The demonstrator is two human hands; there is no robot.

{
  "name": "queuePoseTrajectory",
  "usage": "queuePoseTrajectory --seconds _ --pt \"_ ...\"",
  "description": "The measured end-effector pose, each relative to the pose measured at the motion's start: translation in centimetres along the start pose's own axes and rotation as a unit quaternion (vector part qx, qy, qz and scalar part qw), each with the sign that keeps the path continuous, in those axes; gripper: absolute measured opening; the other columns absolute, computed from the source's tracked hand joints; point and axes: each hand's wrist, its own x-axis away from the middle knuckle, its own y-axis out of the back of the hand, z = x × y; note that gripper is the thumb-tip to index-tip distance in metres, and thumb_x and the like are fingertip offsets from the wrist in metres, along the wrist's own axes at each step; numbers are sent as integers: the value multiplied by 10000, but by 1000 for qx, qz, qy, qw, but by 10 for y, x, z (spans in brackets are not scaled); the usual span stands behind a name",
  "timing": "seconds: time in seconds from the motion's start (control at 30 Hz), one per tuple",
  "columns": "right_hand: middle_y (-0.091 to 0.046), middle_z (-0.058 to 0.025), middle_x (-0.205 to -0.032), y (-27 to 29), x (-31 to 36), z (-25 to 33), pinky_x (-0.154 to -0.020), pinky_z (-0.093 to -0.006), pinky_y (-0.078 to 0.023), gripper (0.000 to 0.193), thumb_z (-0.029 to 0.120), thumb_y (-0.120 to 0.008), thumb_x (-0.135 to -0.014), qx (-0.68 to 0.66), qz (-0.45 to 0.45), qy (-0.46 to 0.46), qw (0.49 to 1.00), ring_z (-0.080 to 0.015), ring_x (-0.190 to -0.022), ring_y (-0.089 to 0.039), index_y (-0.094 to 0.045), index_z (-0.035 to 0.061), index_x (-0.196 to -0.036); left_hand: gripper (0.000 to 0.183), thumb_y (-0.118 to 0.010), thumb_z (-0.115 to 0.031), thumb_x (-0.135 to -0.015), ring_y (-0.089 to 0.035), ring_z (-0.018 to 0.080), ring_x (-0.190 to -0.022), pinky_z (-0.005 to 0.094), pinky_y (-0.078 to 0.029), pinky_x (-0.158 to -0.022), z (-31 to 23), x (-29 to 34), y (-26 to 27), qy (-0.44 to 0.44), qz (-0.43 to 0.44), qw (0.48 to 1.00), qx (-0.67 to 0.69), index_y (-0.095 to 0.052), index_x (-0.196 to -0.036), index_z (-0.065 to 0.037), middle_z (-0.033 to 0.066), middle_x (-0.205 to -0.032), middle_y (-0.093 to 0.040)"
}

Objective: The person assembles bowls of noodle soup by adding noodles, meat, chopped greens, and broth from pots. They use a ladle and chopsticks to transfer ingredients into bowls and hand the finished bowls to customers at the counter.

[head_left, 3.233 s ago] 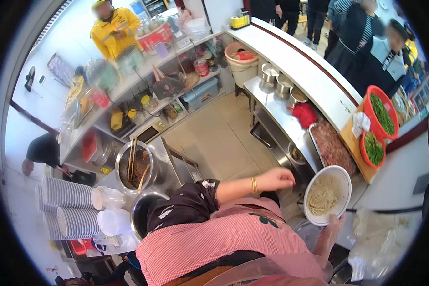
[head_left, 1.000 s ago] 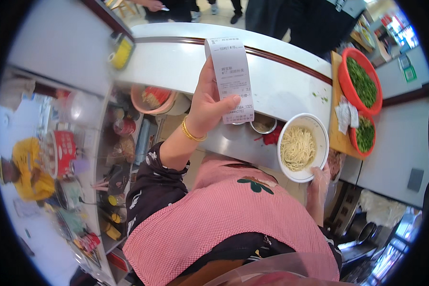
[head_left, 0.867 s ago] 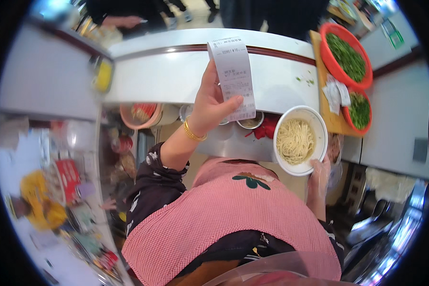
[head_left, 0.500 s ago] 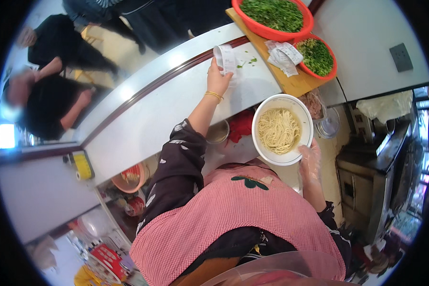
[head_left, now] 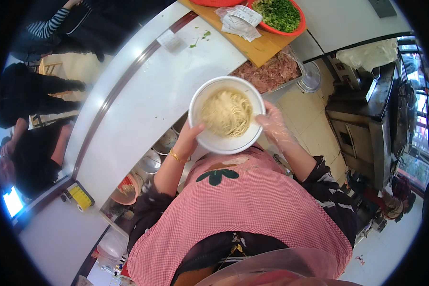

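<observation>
A white bowl of thin noodles in pale broth is held level in front of my apron. My bare left hand grips its left side, thumb over the rim, the other fingers hidden under the bowl. On the opposite side my right hand, in a clear plastic glove, holds the rim with its thumb on the inner edge. A curled paper slip lies on the white counter by its brown trim.
Past the bowl, a tray of sliced meat sits beside a wooden board bearing receipts and a red basin of chopped greens. A metal cabinet stands at right. People are beyond the counter at left.
My left hand has let go of the paper slip, leaving it on the counter, and taken hold of the bowl. The bowl has moved left, and the view has shifted.
</observation>
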Motion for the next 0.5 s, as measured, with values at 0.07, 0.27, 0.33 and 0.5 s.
queuePoseTrajectory --seconds 0.07,0.27,0.33,0.5 --pt "-594 -100 -1274 -1 -3 2 -924 -328 -510 567 150 -685 -874 -47 135 17 990 -181 -1079 -605 -491 9 -1388 781 -681 -197 -732 -522 250 -1234 373 -421 -1049 9 17 14 -30 -18 999 7 -378 -1424 2 134 -1345 -532" --pt "-583 -129 -1322 44 -84 9 -925 -369 -505 673 315 -721 -849 395 32 20 918 -209 -1116 -597 -466 28 -1402 786 -643 -196 -712 -545 289 -1208 385 -454 -1027 20 45 30 -68 -53 994 74 -363 -1408 41 173 -1330 -530" --pt "-588 -207 -1247 58 -110 5 -905 -449 -511 681 300 -739 -799 656 -133 191 718 -320 -1087 -608 -490 17 -1365 785 -642 -197 -717 -548 289 -1206 382 -457 -1023 21 48 29 -74 -61 992 81 -359 -1409 41 174 -1332 -527" --pt "-585 -283 -1080 52 -138 -14 -894 -477 -504 619 273 -761 -736 701 -122 145 687 -434 -1007 -591 -550 41 -1270 768 -642 -195 -731 -553 277 -1201 376 -463 -1011 21 40 28 -74 -63 992 85 -364 -1407 41 169 -1336 -528"
